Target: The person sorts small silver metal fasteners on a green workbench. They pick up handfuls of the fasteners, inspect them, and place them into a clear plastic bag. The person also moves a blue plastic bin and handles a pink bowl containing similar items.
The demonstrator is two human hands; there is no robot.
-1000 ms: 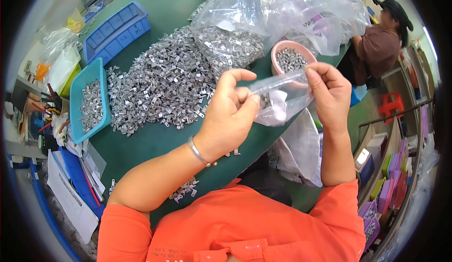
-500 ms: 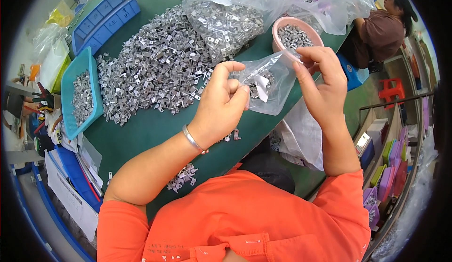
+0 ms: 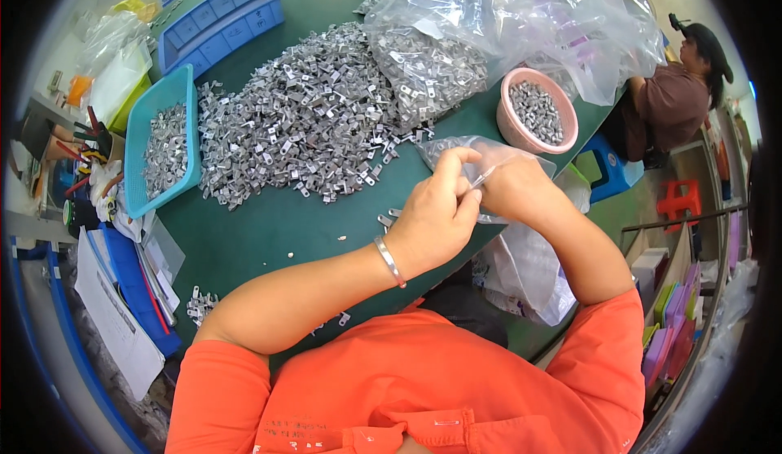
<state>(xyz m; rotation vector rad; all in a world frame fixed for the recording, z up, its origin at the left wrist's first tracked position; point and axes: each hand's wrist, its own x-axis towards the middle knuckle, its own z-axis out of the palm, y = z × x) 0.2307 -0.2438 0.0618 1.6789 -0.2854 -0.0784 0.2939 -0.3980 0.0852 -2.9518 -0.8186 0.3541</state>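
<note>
My left hand and my right hand are together over the green table, both pinching the top edge of a small clear plastic bag. The bag lies flat under my fingers, near the table's right edge. Its contents are hard to make out. A pink bowl of small metal parts stands just beyond my right hand. A big heap of small metal parts covers the table's middle, to the left of my hands. A silver bracelet is on my left wrist.
A light blue tray with metal parts sits at the left, a darker blue divided tray behind it. Large clear bags of parts lie at the back. Another person sits at the far right. A few stray parts lie near me.
My hands have come down from in front of me to the table with the small bag, and they now pinch its edge closer together. The view has tilted further down.
</note>
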